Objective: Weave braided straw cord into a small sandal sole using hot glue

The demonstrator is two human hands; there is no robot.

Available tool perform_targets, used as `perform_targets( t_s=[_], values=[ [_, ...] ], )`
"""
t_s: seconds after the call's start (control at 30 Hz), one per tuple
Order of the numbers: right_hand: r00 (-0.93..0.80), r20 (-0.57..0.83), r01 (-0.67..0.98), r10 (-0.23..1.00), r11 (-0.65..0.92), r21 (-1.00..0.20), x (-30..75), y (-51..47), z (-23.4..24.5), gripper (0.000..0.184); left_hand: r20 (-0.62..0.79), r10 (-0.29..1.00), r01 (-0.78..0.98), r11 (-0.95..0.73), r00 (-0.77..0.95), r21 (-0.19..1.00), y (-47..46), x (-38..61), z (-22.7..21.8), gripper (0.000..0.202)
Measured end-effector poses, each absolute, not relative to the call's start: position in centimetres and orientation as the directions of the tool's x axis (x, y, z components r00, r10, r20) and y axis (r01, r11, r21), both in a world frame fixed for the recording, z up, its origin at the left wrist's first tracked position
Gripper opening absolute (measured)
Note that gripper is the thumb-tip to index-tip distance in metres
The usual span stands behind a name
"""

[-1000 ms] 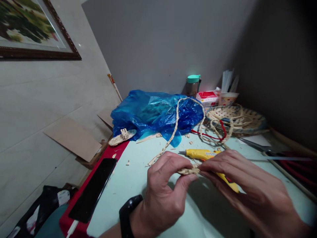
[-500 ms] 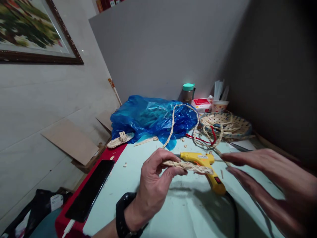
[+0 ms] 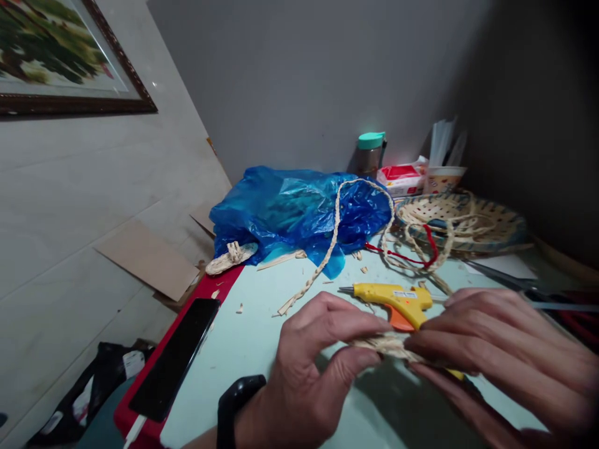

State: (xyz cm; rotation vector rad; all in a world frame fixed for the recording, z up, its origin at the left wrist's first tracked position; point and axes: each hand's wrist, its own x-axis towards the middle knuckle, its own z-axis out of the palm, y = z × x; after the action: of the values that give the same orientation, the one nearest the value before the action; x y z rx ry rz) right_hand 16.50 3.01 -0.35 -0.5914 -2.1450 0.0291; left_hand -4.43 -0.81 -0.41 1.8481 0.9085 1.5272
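Braided straw piece [image 3: 386, 345] sits between both hands, above the pale green tabletop [image 3: 248, 355], nearer the wearer than the yellow glue gun [image 3: 393, 294]. Long axis: roughly left-to-right. Left hand [image 3: 313, 368] pinches its left end; right hand [image 3: 500, 349] grasps the right. Neither hand is nearer.

The left hand [image 3: 309, 368] pinches one end of a straw piece [image 3: 384, 345]; the right hand [image 3: 500, 349] holds the other; a glue gun [image 3: 390, 297] lies just beyond, on the table [image 3: 253, 349]; a braid [image 3: 335, 231] loops over a blue bag [image 3: 281, 201]; a basket [image 3: 511, 229] sits farther right, near a cup [image 3: 444, 179], tissues [image 3: 401, 181] and a bottle [image 3: 369, 157]; a phone [image 3: 175, 358] lies at the left edge.
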Motion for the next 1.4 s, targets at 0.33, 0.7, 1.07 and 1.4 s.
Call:
perform_targets(
  t_s=[0.33, 0.7, 1.07, 1.4],
  values=[
    [-0.414, 0.697, 0.346, 0.585, 0.81, -0.474, 15.7, 2.0, -2.6, 0.011, 0.667, 0.744, 0.325, -0.641, 0.04, 0.695, -0.2, -3.2, -0.3, 0.005],
    [-0.434, 0.727, 0.313, 0.532, 0.846, -0.432, 16.2, 1.7, -2.9, 0.008, 0.645, 0.749, 0.371, -0.648, 0.152, 0.665, -0.4, -3.0, -0.6, 0.008],
    [-0.517, 0.718, 0.331, 0.467, 0.882, -0.335, 16.5, 2.5, -2.5, 0.003, 0.632, 0.76, 0.26, -0.648, 0.15, 0.716, -0.3, -3.2, -0.7, 0.006],
    [-0.49, 0.711, 0.354, 0.504, 0.861, -0.366, 16.3, 2.2, -2.8, 0.011, 0.618, 0.777, 0.223, -0.628, 0.122, 0.746, -0.8, -3.3, -1.3, 0.023]
  ],
)
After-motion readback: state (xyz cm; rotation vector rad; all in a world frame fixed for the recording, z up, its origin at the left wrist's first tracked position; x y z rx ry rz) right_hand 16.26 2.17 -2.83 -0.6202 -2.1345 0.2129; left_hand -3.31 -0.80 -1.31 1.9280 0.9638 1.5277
